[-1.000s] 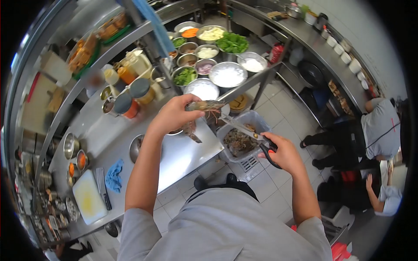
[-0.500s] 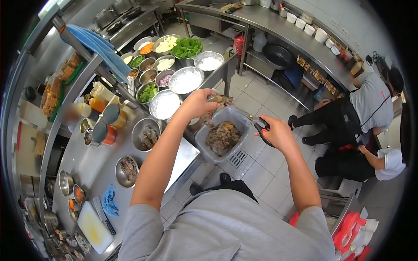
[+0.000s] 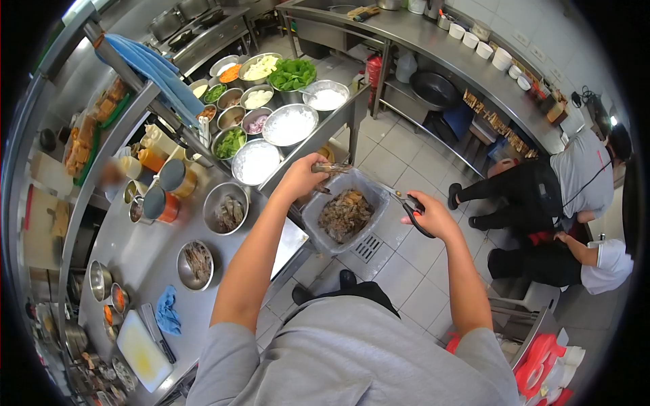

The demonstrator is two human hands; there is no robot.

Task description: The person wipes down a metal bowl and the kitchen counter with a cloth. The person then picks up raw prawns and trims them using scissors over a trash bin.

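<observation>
My left hand is closed around a shrimp, held over the far left edge of a clear plastic bin. A dark heap of shrimp scraps lies in the bin. Scissors with dark handles are in my right hand, to the right of the bin, their blades pointing left towards it. On the steel counter to my left, one metal bowl holds shrimp, and a second metal bowl nearer to me holds more.
Several bowls of chopped vegetables and white powder stand beyond my left hand. A blue cloth, a knife and a cutting board lie on the counter. Two people stand at the right. A drain is in the floor.
My left hand has dropped slightly towards me with the shrimp, which is turned more level. My right hand has shifted a little, tilting the scissors' handles downward.
</observation>
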